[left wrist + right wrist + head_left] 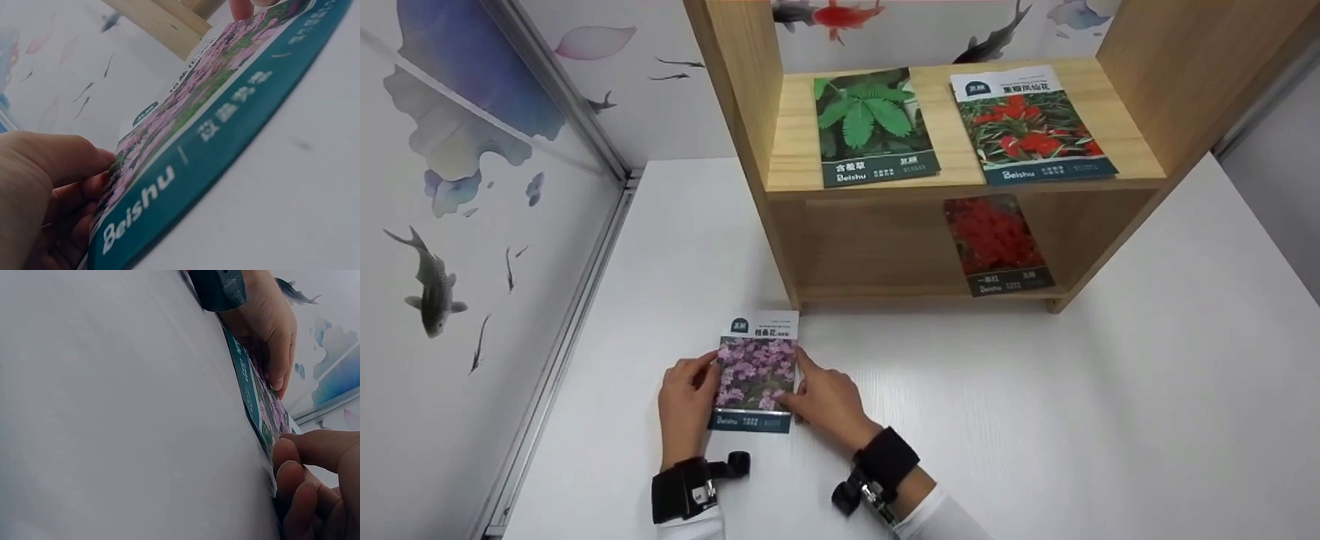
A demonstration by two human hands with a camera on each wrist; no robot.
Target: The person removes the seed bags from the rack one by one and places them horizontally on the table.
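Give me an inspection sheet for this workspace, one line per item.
Surface: white table, smooth.
Job's things: purple-flower seed packet lying on the table near its front left.
Clutter: green-leaf packet and red-pepper packet on the upper board of the wooden shelf; red-flower packet on the lower board.
Grippers: left hand holds the packet's left edge, right hand its right edge, fingers curled at both.
Cables: nothing seen.
Surroundings: wall panels with painted fish; black wrist cameras on both arms.

white table [1110, 390], wooden shelf [1132, 97], seed packet [756, 371]
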